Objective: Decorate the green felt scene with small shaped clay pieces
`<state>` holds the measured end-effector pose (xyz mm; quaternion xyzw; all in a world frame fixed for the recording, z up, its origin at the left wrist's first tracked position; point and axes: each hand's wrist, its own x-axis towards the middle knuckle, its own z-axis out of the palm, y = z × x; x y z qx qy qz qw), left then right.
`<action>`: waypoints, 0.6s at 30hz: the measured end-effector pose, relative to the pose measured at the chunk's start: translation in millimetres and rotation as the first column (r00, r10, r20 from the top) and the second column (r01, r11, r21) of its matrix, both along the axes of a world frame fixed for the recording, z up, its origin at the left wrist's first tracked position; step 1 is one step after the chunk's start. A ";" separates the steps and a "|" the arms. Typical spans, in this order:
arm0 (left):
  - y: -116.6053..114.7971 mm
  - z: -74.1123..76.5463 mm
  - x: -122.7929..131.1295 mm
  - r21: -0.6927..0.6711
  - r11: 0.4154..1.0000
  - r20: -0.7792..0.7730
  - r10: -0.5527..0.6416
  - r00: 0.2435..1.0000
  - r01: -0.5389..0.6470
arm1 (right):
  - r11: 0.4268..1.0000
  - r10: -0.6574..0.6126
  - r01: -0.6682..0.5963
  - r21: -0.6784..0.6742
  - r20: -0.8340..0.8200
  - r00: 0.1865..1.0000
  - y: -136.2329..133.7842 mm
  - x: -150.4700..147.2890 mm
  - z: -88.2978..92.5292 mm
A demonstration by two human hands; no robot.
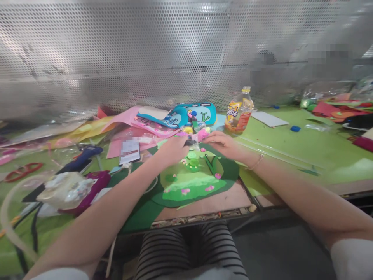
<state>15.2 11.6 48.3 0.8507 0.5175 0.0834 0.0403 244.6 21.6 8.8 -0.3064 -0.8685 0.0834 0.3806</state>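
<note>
Both hands reach to the middle of the table, above a round green foam piece (192, 186) decorated with leaves, a small green figure (191, 161) and pink bits. My left hand (174, 149) is closed by a small dark item (190, 142) at its fingertips, too blurred to name. My right hand (220, 143) has its fingers bent together at a bright pink lump (203, 134) in clear wrapping. That pink lump lies between the two hands, just beyond the green piece.
Blue foam pieces (210, 112) lie behind the hands, a drink bottle (239, 112) stands back right. At left are a phone (129, 151), red-handled scissors (23, 172), a blue tool (80, 158) and a white bundle (68, 188).
</note>
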 end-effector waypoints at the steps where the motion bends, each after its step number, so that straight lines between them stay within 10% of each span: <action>1: -2.7 -2.2 3.9 0.011 1.000 0.013 -0.016 1.000 0.016 | 0.999 0.040 -0.040 -0.004 -0.003 0.999 -2.0 -3.2 -0.6; 18: -22.7 -4.9 15.0 -0.217 0.952 0.353 -0.130 0.927 0.216 | 0.946 -0.037 -0.049 -0.320 -0.256 0.966 -20.2 -16.3 9.1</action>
